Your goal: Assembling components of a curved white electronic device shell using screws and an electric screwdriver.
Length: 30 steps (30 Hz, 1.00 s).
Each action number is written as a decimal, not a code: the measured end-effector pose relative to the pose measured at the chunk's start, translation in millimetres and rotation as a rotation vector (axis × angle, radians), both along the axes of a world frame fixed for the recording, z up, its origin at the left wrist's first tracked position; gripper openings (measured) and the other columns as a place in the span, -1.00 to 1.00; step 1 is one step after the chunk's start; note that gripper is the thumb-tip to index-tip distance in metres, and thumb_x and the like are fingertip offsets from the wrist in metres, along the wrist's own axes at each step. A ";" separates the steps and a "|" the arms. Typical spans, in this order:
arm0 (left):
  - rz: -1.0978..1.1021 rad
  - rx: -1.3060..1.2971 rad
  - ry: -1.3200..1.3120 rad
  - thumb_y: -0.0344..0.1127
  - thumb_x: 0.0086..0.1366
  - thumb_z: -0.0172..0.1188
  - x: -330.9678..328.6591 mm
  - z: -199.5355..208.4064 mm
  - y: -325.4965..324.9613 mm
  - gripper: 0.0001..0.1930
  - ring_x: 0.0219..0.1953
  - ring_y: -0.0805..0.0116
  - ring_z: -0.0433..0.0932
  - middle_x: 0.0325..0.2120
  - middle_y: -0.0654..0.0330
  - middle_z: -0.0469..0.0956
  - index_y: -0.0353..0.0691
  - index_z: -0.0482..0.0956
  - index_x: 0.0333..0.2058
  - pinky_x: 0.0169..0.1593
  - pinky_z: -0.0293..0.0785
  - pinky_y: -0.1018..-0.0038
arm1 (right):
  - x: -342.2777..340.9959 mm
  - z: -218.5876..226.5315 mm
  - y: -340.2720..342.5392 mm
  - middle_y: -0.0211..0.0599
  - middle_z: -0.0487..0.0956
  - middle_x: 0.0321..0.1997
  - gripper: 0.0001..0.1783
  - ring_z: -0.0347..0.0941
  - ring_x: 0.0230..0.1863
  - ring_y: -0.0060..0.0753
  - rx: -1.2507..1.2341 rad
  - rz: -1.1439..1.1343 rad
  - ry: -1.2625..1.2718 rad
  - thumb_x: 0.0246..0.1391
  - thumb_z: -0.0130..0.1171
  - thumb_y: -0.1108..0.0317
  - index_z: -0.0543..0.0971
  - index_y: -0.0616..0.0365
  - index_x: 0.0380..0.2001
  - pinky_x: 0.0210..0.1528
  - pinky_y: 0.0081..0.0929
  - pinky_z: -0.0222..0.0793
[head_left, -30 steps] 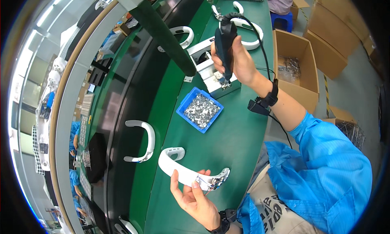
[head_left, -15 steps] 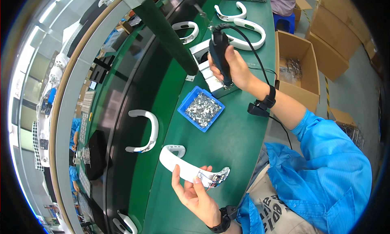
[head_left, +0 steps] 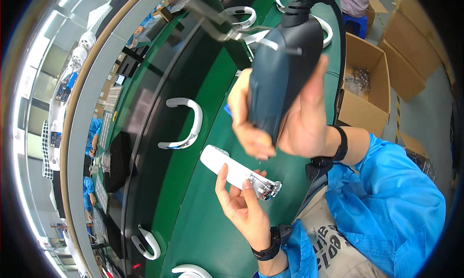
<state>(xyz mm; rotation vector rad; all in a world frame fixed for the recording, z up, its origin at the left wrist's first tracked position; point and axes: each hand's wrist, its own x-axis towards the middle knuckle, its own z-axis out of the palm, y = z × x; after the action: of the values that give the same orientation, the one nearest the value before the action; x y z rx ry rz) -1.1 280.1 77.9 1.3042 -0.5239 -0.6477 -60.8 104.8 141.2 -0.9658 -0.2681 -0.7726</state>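
Observation:
My right hand (head_left: 309, 116) is wrapped round a dark electric screwdriver (head_left: 270, 80), raised high and close to the camera. Its thick ribbed black cable (head_left: 309, 0) runs off the top end, beside a blurred metal hanger (head_left: 217, 24). The tip of the tool cannot be made out. Below it, my left hand (head_left: 244, 208) pinches a white curved housing (head_left: 223, 168) between thumb and fingers, just over the green bench. Small electronic parts and wires (head_left: 265, 186) lie exposed at the housing's near end. Only a sliver of a blue bin (head_left: 228, 109) shows behind my right hand.
Similar white C-shaped housings lie on the dark-and-green line to the left, one mid-way (head_left: 197, 126), one lower (head_left: 147, 244). A third housing (head_left: 191, 270) is cut by the lower edge. An open cardboard box (head_left: 369, 104) stands right of the bench (head_left: 203, 220).
My right hand has brought the screwdriver down and nearer, over the blue bin. The housing in my left hand has turned slightly. Another housing has come into view at the bottom.

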 end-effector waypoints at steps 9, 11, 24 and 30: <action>0.058 0.022 -0.104 -0.45 0.55 0.19 -0.7 -8.6 2.9 -0.39 -0.30 0.59 0.57 -0.20 0.10 0.71 -0.36 0.20 0.47 -0.25 0.40 0.61 | 11.2 -1.2 26.3 -0.24 0.57 -0.11 0.05 0.42 -0.39 -0.54 -0.102 0.189 -0.061 0.26 -0.20 -0.66 0.50 0.26 0.07 -0.43 -0.53 0.36; 0.071 -0.026 -0.098 -0.46 0.55 0.18 -0.6 -11.3 2.5 -0.42 -0.35 0.62 0.53 -0.25 0.16 0.68 -0.37 0.24 0.46 -0.28 0.35 0.61 | 9.5 3.0 27.9 -0.23 0.60 -0.08 0.03 0.47 -0.35 -0.52 -0.282 0.032 0.012 0.30 -0.18 -0.62 0.50 0.27 0.12 -0.38 -0.55 0.42; 0.107 -0.056 -0.124 -0.46 0.54 0.21 0.0 -22.0 2.6 -0.62 -0.39 0.66 0.45 -0.29 0.29 0.57 -0.36 0.42 0.25 -0.32 0.29 0.68 | 17.4 -24.0 29.7 -0.33 0.58 -0.28 -0.03 0.50 -0.32 -0.55 -0.365 -0.010 -0.052 0.31 -0.13 -0.60 0.52 0.29 -0.09 -0.31 -0.55 0.47; 0.085 -0.029 -0.108 -0.45 0.54 0.22 -3.4 -9.8 6.2 -0.74 -0.25 0.61 0.53 -0.24 0.29 0.55 -0.36 0.44 0.10 -0.15 0.46 0.59 | 19.7 -22.1 43.5 -0.40 0.48 -0.38 -0.11 0.52 -0.49 -0.60 -0.230 0.046 0.040 0.30 -0.08 -0.56 0.46 0.25 -0.21 -0.49 -0.60 0.46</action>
<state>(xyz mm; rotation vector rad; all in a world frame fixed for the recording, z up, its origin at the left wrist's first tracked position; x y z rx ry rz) -4.5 286.3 68.1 1.3316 -0.5607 -0.5003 -41.1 148.3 119.0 -1.1868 -0.3491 -0.6895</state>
